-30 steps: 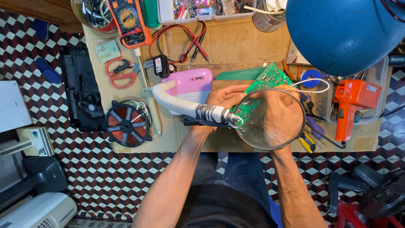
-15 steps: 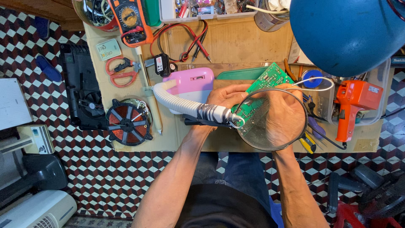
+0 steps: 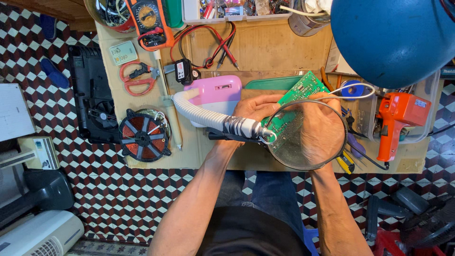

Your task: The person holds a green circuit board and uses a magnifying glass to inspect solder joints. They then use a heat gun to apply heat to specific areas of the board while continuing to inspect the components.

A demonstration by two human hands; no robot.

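Note:
My left hand (image 3: pixel 256 108) grips the left edge of a green circuit board (image 3: pixel 305 89), held tilted above the cardboard-covered bench (image 3: pixel 265 47). My right hand (image 3: pixel 322 130) is closed on the board's right side and shows mostly through a round magnifying lens (image 3: pixel 289 154). The lens sits on a white flexible arm (image 3: pixel 199 113) that crosses over my left wrist. A thin silver wire (image 3: pixel 353 86) loops out from my right fingers. A black handle (image 3: pixel 227 137) lies under my left wrist.
A pink box (image 3: pixel 215 90), red scissors (image 3: pixel 137 76), an orange multimeter (image 3: pixel 147 19) with red and black leads, and a copper coil disc (image 3: pixel 142 135) lie to the left. An orange hot-glue gun (image 3: pixel 395 118) sits right. A blue lamp shade (image 3: pixel 393 35) hangs at upper right.

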